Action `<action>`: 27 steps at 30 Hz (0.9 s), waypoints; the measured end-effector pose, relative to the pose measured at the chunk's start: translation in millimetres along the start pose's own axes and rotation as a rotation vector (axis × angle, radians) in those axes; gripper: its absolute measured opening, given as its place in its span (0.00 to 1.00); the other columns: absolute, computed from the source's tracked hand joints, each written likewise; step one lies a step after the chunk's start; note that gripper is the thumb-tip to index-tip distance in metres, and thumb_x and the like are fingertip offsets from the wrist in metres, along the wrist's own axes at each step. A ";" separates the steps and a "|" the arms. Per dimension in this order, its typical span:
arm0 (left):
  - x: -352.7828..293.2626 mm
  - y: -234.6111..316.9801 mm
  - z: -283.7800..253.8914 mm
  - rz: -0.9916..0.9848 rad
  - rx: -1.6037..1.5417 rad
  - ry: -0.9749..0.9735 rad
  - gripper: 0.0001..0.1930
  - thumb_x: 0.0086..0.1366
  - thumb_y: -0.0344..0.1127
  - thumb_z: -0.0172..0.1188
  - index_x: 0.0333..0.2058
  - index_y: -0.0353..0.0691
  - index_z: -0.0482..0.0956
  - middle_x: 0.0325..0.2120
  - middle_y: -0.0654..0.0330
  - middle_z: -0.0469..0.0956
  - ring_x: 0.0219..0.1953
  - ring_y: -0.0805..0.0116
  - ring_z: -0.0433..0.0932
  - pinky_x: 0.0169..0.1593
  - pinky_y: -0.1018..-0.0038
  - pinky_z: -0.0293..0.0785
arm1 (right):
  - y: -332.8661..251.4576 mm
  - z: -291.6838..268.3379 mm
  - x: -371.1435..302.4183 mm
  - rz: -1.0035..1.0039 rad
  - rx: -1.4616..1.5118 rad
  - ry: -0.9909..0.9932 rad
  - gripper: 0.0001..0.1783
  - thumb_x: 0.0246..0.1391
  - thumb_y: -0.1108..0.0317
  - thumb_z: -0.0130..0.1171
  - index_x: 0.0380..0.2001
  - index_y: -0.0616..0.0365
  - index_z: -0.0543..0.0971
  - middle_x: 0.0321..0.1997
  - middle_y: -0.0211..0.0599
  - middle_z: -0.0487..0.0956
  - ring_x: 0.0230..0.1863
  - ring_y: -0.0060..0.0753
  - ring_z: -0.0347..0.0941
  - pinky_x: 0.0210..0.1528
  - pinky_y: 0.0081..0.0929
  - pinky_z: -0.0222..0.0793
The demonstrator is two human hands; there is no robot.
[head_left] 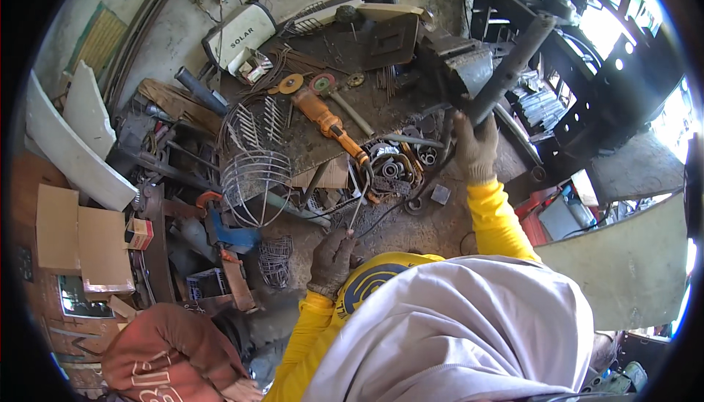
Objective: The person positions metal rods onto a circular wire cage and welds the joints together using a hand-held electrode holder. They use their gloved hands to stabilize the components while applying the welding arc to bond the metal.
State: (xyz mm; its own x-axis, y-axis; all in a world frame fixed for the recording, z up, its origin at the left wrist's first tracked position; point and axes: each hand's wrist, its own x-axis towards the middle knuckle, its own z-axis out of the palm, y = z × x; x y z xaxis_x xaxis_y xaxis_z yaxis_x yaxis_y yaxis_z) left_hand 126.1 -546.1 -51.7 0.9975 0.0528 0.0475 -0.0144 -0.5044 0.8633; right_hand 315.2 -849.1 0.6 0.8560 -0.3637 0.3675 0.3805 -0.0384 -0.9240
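We count one dark work table [385, 116], then one co-worker's rust-red sweatshirt [169, 354] at the lower left, two white panels [88, 112] at the far left and one stout grey pipe [513, 61] slanting up to the right, beyond the table's right side. Next come one open cardboard box [103, 241], one white box [240, 39] behind the table, one domed wire cage [257, 178], one orange grinder [320, 120] lying on the table, three round discs [291, 83] beyond it, and one thin rod [357, 213] near the table's front edge.

We see two gloved hands at the ends of yellow sleeves. The right hand [478, 154] reaches forward, arm extended, fingers and thumb on either side of the pipe's lower end; how firmly they close, we cannot tell. The left hand [331, 259] sits lower and nearer, its fist closed around the rod, which points up and away.

We note pale lettering on the sweatshirt and dark capitals across the white box.
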 end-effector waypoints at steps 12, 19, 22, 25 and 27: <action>49.3 94.8 19.7 0.448 0.141 0.197 0.32 0.59 0.64 0.69 0.43 0.36 0.80 0.34 0.52 0.82 0.38 0.53 0.83 0.42 0.62 0.79 | -0.6 49.9 -139.1 -0.203 -0.249 -0.502 0.37 0.49 0.57 0.69 0.61 0.57 0.71 0.45 0.55 0.81 0.43 0.62 0.81 0.44 0.48 0.78; 18.7 46.3 29.0 0.214 -0.492 0.411 0.24 0.56 0.37 0.79 0.47 0.39 0.77 0.39 0.62 0.81 0.40 0.70 0.81 0.44 0.68 0.80 | -22.7 63.6 -154.2 -0.609 -0.238 -0.855 0.41 0.48 0.51 0.68 0.62 0.63 0.71 0.47 0.48 0.79 0.43 0.54 0.80 0.44 0.44 0.77; -0.5 41.4 12.3 0.122 -0.657 0.489 0.25 0.58 0.35 0.77 0.50 0.40 0.74 0.44 0.63 0.78 0.42 0.69 0.80 0.46 0.69 0.80 | -13.3 63.3 -144.7 -0.494 0.250 -0.991 0.33 0.58 0.52 0.64 0.58 0.65 0.74 0.53 0.49 0.78 0.51 0.49 0.79 0.52 0.38 0.75; -22.1 37.0 -10.6 0.066 -0.432 0.527 0.25 0.64 0.48 0.71 0.51 0.38 0.76 0.41 0.62 0.81 0.40 0.73 0.80 0.44 0.72 0.79 | 2.1 71.0 -145.5 0.053 0.158 -1.125 0.29 0.71 0.50 0.51 0.60 0.66 0.73 0.51 0.45 0.80 0.53 0.38 0.78 0.57 0.35 0.72; -34.3 32.5 -20.2 -0.062 -0.607 0.421 0.26 0.60 0.42 0.75 0.52 0.42 0.73 0.44 0.65 0.76 0.43 0.73 0.77 0.47 0.70 0.78 | 10.1 92.5 -146.0 0.345 0.336 -1.162 0.32 0.73 0.46 0.45 0.62 0.65 0.73 0.52 0.41 0.80 0.54 0.32 0.76 0.59 0.34 0.71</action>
State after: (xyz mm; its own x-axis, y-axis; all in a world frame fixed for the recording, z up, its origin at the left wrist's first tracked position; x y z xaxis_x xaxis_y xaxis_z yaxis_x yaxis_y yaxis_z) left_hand 90.0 -546.9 -15.1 0.8881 0.4538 0.0726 -0.1164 0.0693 0.9908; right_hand 226.4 -710.3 -52.6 0.6658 0.7318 0.1456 -0.0004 0.1955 -0.9807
